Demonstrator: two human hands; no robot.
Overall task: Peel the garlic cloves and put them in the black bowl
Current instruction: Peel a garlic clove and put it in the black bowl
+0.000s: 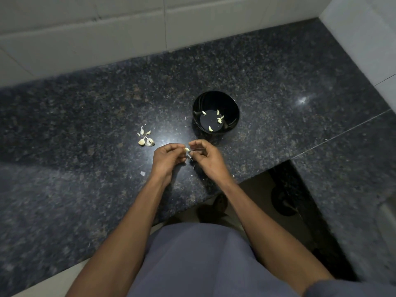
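A black bowl (215,97) stands on the dark granite counter (85,116), with several peeled garlic cloves (211,128) on its bottom. Just in front of it, my left hand (167,158) pinches a pale garlic clove (186,149) at its fingertips. My right hand (204,156) meets it from the right, fingers curled, pinching the clove's loose skin. A small heap of unpeeled cloves (145,138) lies on the counter to the left of my hands.
Bits of garlic skin (142,173) are scattered on the counter near my hands. White tiled walls (128,33) close the back and right sides. The counter edge steps in at the right (278,166), with floor and a dark drain below.
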